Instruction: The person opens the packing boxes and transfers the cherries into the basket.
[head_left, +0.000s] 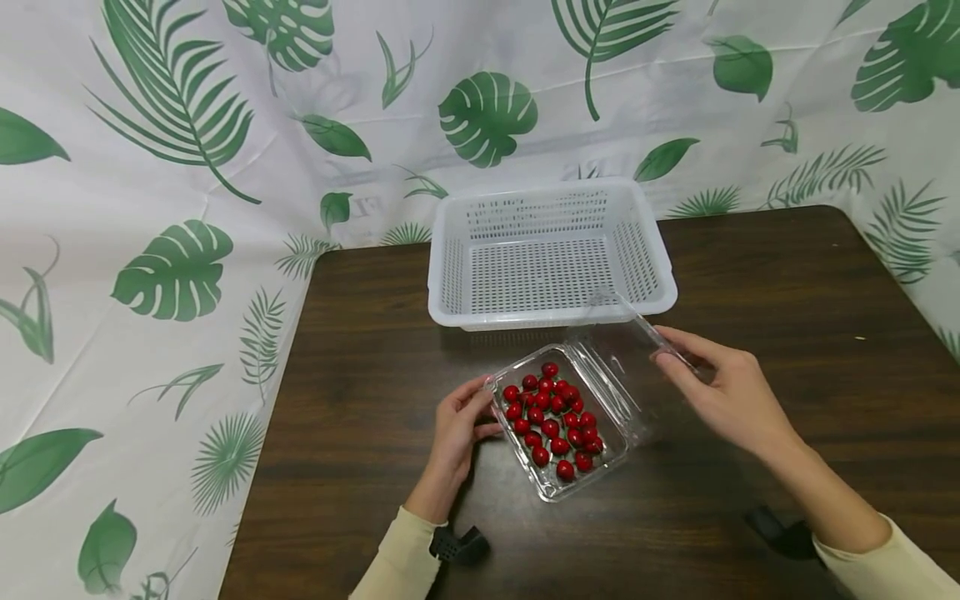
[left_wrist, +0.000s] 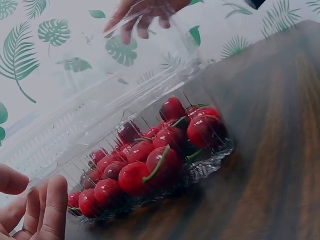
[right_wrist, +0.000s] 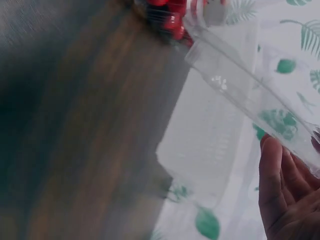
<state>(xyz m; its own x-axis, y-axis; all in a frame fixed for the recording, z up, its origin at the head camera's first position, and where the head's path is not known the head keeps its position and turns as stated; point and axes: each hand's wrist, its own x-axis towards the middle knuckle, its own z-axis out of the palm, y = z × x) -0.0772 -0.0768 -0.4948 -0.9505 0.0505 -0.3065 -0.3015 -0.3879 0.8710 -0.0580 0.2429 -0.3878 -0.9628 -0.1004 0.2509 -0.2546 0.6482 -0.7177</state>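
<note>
Head view: right hand (head_left: 723,383), right of centre, pinches the clear lid (head_left: 647,323) by its edge, thumb and fingers; left hand (head_left: 456,425) grips the clear box (head_left: 542,485) at its left rim. Box sits low centre, red cherries (head_left: 550,427) inside, on dark table (head_left: 352,400). White basket (head_left: 555,318) upper centre, just beyond. Step looks like opening the lid; next move likely calls for swinging it fully back, box held steady.
</note>
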